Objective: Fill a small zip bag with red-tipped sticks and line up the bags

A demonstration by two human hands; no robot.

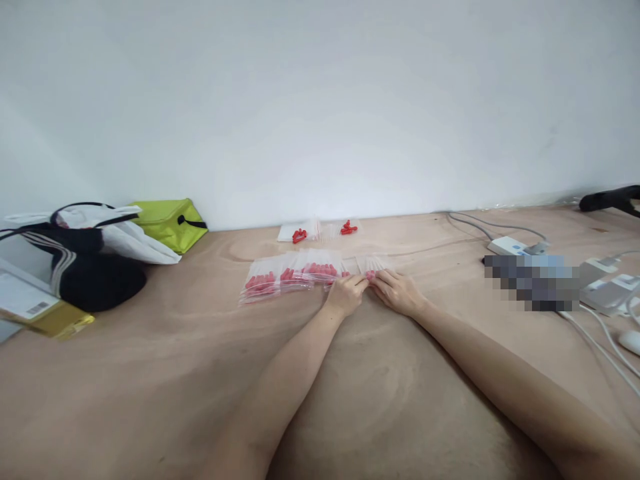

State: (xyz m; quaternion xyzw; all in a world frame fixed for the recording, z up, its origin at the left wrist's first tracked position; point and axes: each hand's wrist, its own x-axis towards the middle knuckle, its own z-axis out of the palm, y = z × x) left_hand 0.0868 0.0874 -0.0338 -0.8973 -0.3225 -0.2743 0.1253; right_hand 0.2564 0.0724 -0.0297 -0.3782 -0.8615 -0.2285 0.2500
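Observation:
My left hand [346, 293] and my right hand [399, 291] meet at the far middle of the wooden table [200, 373], fingertips pinching a small clear bag [371, 267] with red pieces inside. To the left of that bag lies a row of clear zip bags with red pieces [293, 275], overlapping one another. Farther back by the wall lie two loose red pieces [299, 235] [348, 229] on or beside flat clear bags [314, 230].
At the left edge sit a black and white bag [83, 257], a lime green pouch [170, 223] and a yellow box [45, 313]. White chargers and cables [520, 245] spread at the right, with a black object [610, 199] at the far right.

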